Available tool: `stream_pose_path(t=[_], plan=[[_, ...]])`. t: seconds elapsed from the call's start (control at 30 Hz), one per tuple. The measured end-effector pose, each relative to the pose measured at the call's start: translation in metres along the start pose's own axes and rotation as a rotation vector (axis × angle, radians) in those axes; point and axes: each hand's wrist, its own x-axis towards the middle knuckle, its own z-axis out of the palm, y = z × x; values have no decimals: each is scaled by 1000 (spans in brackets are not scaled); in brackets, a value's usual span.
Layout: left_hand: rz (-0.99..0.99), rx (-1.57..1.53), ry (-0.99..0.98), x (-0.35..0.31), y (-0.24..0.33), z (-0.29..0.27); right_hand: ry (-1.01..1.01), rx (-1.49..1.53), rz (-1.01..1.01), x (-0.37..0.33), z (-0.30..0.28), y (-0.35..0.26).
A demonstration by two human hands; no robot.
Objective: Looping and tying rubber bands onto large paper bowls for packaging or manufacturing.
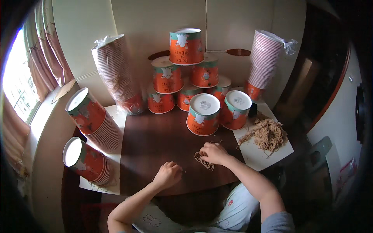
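My right hand is closed on a small bundle of tan string, whose loops spill onto the dark table below the fingers. To its left, my left hand sits low over the tabletop with curled fingers, and nothing shows sticking out of it. Beyond the right hand, two upturned orange-and-green paper buckets stand side by side; the second bucket is a little to the right. A tangled heap of tan string lies on a white board at the right.
Behind stands a pyramid of upturned buckets. Tall nested stacks in clear plastic rise at the back left and back right. Two shorter bucket stacks lean on a white board at the left. Curtains and a window are farther left.
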Motion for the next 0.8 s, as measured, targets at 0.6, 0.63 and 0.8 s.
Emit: stream_pose_path(t=[0.6,0.63,0.8], plan=[[36,120,206,56,0,-36,466,1620,70,25,-98,-35],[75,186,230,75,6,-40,543,1657,19,25,-118,-40],[303,430,416,178,28,-35,640,1381,-180,8,-202,-66]])
